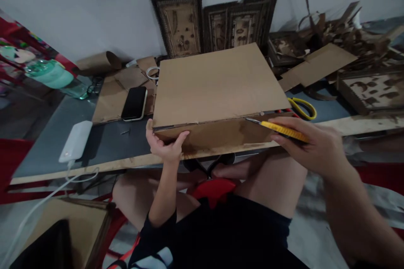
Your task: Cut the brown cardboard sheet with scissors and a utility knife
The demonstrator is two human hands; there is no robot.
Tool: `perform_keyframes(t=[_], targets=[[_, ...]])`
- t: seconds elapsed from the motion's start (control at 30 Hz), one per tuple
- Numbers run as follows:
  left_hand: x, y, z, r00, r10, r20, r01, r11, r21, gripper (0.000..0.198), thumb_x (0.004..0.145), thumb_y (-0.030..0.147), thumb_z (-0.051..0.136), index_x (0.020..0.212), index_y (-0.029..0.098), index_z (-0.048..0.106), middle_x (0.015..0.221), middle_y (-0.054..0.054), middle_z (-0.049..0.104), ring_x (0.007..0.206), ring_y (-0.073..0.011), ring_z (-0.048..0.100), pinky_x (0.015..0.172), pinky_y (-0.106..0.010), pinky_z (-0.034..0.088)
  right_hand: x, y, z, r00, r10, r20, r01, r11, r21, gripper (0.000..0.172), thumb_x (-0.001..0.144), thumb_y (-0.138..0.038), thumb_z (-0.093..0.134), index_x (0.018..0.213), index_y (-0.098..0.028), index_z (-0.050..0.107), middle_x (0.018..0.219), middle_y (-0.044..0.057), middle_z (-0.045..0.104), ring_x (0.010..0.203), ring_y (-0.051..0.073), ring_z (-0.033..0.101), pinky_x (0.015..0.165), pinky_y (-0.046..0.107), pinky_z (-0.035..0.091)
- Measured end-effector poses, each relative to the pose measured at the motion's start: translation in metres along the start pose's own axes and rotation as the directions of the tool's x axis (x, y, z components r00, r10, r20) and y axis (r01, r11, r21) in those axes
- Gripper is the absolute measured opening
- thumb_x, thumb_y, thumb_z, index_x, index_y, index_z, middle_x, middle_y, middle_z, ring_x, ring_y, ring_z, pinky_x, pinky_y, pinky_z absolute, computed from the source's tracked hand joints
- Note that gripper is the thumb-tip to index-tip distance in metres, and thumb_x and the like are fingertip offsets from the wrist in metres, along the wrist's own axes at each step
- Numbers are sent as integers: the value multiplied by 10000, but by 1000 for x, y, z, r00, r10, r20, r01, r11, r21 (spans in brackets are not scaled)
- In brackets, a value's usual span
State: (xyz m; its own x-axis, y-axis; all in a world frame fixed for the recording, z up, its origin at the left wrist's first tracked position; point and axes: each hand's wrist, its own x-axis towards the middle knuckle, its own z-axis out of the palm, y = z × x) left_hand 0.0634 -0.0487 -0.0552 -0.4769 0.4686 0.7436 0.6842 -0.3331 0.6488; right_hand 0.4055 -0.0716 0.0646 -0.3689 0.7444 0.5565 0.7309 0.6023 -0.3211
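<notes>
A brown cardboard box (214, 86) sits in front of me at the table's near edge, its broad flat panel on top. My left hand (166, 143) grips the box's near left corner, fingers round the side and thumb against the front face. In my right hand (311, 143) is a yellow-handled utility knife (284, 130). Its blade points left and lies at the seam between the top panel and the front wall; whether it is cutting in cannot be made out. Yellow-handled scissors (303, 108) lie partly hidden behind the box's right side.
On the left of the table (104, 143) are a phone (134, 103), a white power bank (75, 141) with a cable, and a green bottle (57, 77). Dark framed cardboard panels (179, 23) lean on the wall. Cardboard scraps (328, 65) pile up at the right.
</notes>
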Motion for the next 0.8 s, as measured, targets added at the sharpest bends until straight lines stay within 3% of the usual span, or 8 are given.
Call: perform_keyframes(t=[0.13, 0.33, 0.53, 0.67, 0.8], targets=[[-2, 1, -1, 1000, 7, -17, -7, 1000, -30, 1045, 664, 647, 825, 1452, 124, 381, 1439, -223, 507, 1378, -337, 499, 1164, -507, 403, 38, -13, -16, 984, -159, 79, 161, 987, -20, 267, 940, -328, 660, 1200, -350, 717, 1044, -17, 783, 868, 212, 743, 670, 315, 544], [0, 7, 0, 999, -38, -1, 38, 997, -64, 1019, 661, 580, 864, 1452, 127, 409, 1426, -208, 541, 1347, -308, 540, 1152, -463, 430, 74, -30, -5, 934, -191, 304, 220, 973, -66, 263, 959, -376, 581, 1157, -306, 739, 944, 6, 785, 754, 191, 701, 550, 277, 414], [0, 9, 2, 991, -127, 40, 128, 991, -38, 1077, 648, 546, 882, 1497, 149, 351, 1426, -203, 550, 1310, -303, 574, 1118, -445, 468, 86, -33, 1, 931, -127, 341, 113, 992, 59, 223, 912, -458, 635, 1028, -310, 757, 859, 2, 756, 759, 185, 656, 584, 263, 393], [0, 10, 2, 989, -145, 32, 145, 989, 8, 1085, 626, 482, 914, 1498, 154, 358, 1465, -201, 523, 1363, -311, 528, 1141, -441, 447, 89, -33, 0, 919, -161, 359, 169, 986, 11, 230, 931, -441, 602, 1045, -308, 751, 845, 0, 742, 745, 177, 641, 571, 262, 360], [-1, 9, 2, 990, -137, 14, 138, 990, -21, 1075, 623, 521, 906, 1485, 139, 388, 1428, -197, 563, 1318, -308, 571, 1112, -438, 482, 91, -25, 1, 912, -174, 371, 190, 982, -7, 256, 927, -469, 600, 1035, -294, 753, 832, -1, 738, 702, 162, 626, 537, 253, 328]])
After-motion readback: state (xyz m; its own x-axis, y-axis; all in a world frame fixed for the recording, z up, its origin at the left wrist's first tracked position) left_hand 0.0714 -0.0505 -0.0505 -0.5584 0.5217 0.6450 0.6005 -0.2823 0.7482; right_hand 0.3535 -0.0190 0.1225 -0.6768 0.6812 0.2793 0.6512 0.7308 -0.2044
